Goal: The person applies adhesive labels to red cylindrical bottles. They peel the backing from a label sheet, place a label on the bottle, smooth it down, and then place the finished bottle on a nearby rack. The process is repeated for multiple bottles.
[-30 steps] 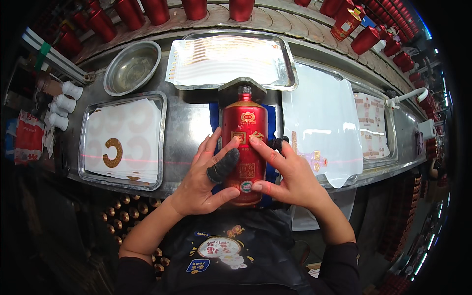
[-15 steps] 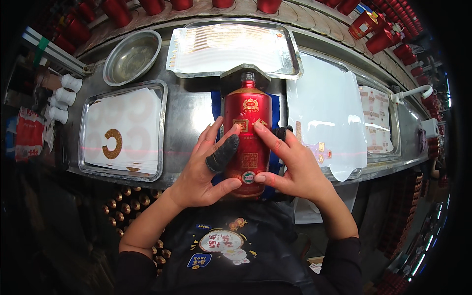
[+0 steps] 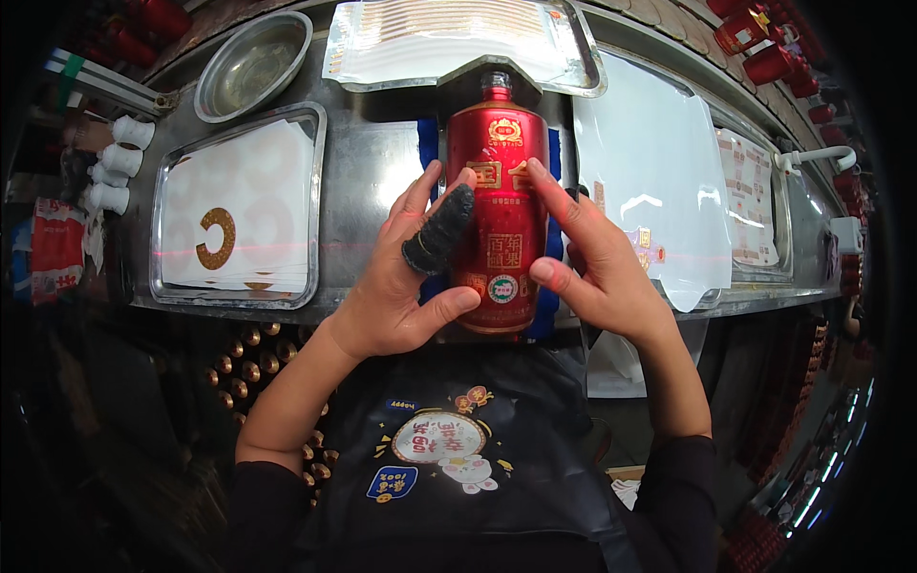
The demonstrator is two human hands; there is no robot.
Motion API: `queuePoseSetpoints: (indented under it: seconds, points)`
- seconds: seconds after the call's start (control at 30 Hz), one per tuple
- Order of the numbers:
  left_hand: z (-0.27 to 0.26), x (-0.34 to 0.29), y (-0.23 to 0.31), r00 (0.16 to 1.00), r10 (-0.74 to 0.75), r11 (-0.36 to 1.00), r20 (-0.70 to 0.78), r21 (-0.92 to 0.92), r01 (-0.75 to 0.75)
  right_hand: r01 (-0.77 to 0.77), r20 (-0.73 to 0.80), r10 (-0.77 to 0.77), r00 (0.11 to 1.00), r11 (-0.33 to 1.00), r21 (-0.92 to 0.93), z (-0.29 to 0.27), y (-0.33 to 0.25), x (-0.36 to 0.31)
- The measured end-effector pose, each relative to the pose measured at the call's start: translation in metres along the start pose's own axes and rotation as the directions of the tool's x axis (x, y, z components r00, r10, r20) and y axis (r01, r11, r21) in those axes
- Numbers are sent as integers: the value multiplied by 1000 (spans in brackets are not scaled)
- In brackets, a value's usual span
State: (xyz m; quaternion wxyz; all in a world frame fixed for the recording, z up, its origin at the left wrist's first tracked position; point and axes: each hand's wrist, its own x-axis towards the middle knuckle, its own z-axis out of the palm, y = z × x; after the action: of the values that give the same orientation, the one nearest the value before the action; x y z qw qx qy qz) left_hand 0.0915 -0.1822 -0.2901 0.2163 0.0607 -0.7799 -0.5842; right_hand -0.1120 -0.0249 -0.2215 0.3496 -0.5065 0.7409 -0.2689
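Note:
A glossy red bottle (image 3: 498,215) with gold lettering and a round green-and-white seal lies on its back in a cradle with blue padding (image 3: 544,304), its neck pointing away from me. At its left edge my left hand (image 3: 387,277) has its fingers stretched and apart; a black cot (image 3: 440,229) covers one finger. My right hand (image 3: 608,263) is at the right edge, fingers spread, thumb beside the bottle's lower half. Black covering shows on a finger behind it. Both hands' fingertips overlap the bottle's edges in view; whether they touch it I cannot tell.
A tray (image 3: 158,220) of white sheets with rust-gold C-shaped decals is at left, below a metal bowl (image 3: 254,67). Another sheet-filled tray (image 3: 594,81) is behind the bottle. Translucent sheets (image 3: 659,181) and a white faucet (image 3: 817,158) are at right.
Both hands have drawn outward from the bottle's face; the thumbs have left the area beside the round seal. The whole view has shifted, so the bench sits higher in the picture.

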Motion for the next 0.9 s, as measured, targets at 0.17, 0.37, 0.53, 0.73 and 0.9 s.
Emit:
queuePoseSetpoints:
  seconds: [0.17, 0.37, 0.53, 0.73, 0.9]
  points:
    - [2, -6, -3, 999, -17, 998, -29, -67, 15, 94, -25, -94, 995, 996, 9, 1, 5, -8]
    - [3, -3, -8, 999, 47, 999, -2, 22, -47, 68, -7, -69, 998, 995, -72, 3, 5, -10]
    - [2, -4, -7, 999, 35, 999, -10, 7, -35, 21, 31, -21, 999, 1000, -1, 1, 3, -9]
    - [1, -5, -9, 999, 37, 999, 0, 8, -37, 24, 40, -24, 999, 1000, 1, 0, 0, -12]
    - [2, -2, -9, 998, 57, 998, 10, -4, -57, 76, 3, -76, 997, 995, -71, 3, 5, -11]
